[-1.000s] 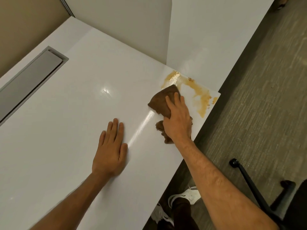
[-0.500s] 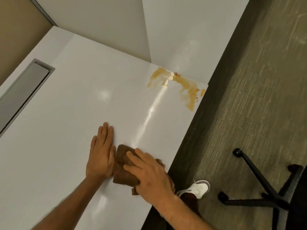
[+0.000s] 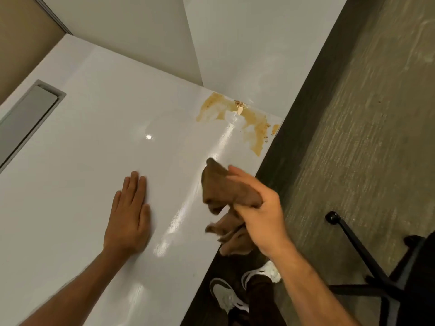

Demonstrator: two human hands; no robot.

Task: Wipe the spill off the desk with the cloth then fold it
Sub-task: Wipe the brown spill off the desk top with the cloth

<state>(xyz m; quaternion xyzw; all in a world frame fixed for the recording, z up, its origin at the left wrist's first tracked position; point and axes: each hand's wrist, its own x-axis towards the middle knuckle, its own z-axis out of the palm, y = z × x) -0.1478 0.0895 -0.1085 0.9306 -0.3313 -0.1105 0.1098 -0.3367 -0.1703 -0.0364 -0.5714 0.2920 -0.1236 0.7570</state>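
1. Spill (image 3: 244, 121): tan-orange smear at the far right corner of the desk (image 3: 94, 161), running to the desk edge, with small crumbs along its far side. I note wet streaks between it and the hands, but the smear itself is largely unwiped.

2. Cloth (image 3: 223, 189): brown, bunched, held by the right hand (image 3: 261, 215) near the desk's right edge, on the near side of the spill and apart from it. Fingers curl round the bunch, thumb on top; loose folds hang below the palm past the desk edge. Whether the cloth's lower side touches the surface I cannot tell from this angle; it may be lifted just clear.

3. Left hand (image 3: 128, 212): flat on the desk, palm down, fingers straight and pressed together. I judge it is a brace, steadying the body for the reach to the corner.

4. Judgement: wiping step in hand; folding not begun. Bunched grip suits scrubbing, gives a thick pad.

5. Risk: pushing liquid over the edge onto the carpet (image 3: 353, 137).
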